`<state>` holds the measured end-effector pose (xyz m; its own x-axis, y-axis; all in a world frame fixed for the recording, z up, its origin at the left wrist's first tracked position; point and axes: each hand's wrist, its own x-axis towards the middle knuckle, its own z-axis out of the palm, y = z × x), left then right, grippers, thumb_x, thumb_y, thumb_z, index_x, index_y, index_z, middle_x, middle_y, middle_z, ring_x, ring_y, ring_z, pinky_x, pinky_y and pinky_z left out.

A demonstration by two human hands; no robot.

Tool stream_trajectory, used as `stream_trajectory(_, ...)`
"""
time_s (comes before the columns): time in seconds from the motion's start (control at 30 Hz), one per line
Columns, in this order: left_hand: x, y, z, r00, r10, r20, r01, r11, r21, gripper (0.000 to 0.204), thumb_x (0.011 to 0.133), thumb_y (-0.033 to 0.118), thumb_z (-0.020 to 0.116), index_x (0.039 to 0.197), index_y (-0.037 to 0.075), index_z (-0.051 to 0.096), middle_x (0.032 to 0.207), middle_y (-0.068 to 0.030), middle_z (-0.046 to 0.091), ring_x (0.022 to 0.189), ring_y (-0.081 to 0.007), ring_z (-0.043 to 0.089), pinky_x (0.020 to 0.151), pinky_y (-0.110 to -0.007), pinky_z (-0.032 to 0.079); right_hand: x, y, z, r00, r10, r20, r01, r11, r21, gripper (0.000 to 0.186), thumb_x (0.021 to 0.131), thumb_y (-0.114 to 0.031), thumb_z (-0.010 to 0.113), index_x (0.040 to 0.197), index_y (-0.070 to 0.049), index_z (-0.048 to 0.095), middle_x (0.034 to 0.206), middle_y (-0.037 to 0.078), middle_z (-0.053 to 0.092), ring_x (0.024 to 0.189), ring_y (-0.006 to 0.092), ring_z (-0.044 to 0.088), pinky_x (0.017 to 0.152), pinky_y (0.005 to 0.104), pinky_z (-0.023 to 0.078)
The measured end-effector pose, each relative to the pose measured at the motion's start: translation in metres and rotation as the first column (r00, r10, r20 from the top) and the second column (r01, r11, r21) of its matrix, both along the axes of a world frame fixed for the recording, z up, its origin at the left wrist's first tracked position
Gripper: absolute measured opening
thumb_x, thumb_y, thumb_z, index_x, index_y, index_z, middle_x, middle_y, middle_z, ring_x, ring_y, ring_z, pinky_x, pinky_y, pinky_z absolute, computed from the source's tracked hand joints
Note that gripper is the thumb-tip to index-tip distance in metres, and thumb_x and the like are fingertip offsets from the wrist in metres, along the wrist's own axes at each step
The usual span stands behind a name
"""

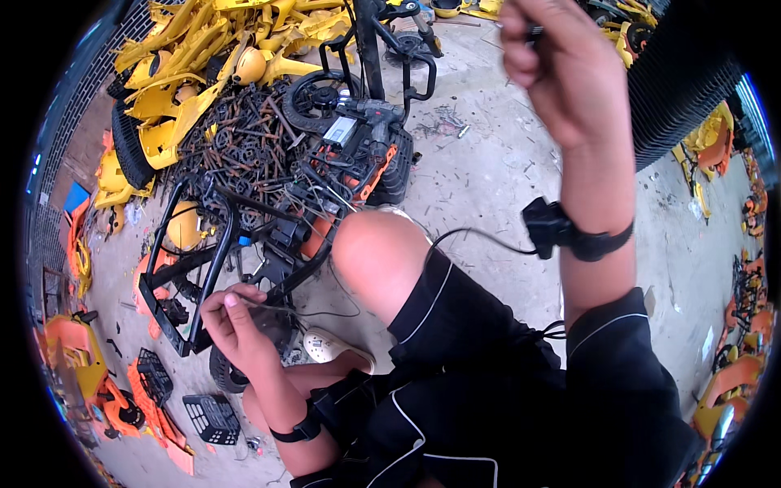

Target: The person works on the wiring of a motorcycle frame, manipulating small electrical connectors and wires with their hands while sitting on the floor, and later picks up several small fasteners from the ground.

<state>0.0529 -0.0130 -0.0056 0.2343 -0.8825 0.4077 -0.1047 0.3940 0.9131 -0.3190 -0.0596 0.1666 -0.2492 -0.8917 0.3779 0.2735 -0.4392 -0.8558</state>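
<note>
My left hand [236,325] is low at the left, beside a black metal scooter frame [163,317]. Its thumb and forefinger pinch a thin dark cable [325,315], which loops loosely off to the right below my knee. Raised at the top right is my right hand [573,81], its fingers curled. A small black thing [534,33] shows between them, mostly hidden, and I cannot make out its kind. Beyond my knee, a cordless drill [379,124] lies on a dark scooter body with wires and orange parts [376,175].
Rusty metal parts [236,134] are heaped behind the frame, with yellow plastic panels [175,81] piled farther back. A black post [370,53] rises at the top. Black crates [213,419] and orange panels [154,415] lie at lower left. Stacked black ribbed pieces [683,81] stand at right.
</note>
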Motion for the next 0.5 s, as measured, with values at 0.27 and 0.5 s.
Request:
stream_trajectory(0.27,0.012,0.002,-0.01,0.997,-0.081,0.015,0.081,0.996,-0.023,0.008,0.104,0.008,0.05,0.105,0.002,0.046,0.093,-0.0126,0.064,0.08,-0.0153,0.059,0.077,-0.03,0.051,0.045,0.008,-0.016,0.995,0.086,-0.059,-0.075,0.983,0.167,0.042,0.105,-0.036,0.041,0.115,0.001,0.059,0.079,0.0,0.048,0.058,0.0081,0.039,0.047,0.024,0.029)
stream_trajectory(0.5,0.013,0.008,-0.005,0.996,-0.089,0.026,0.087,0.995,0.043,0.008,0.104,0.008,0.05,0.106,0.002,0.046,0.092,-0.0115,0.063,0.079,-0.0147,0.059,0.076,-0.029,0.051,0.164,0.002,-0.066,0.858,0.488,-0.161,-0.357,0.791,0.496,0.03,0.101,-0.034,0.056,0.103,-0.004,0.056,0.075,0.002,0.061,0.059,0.0105,0.058,0.05,0.0261,0.047)
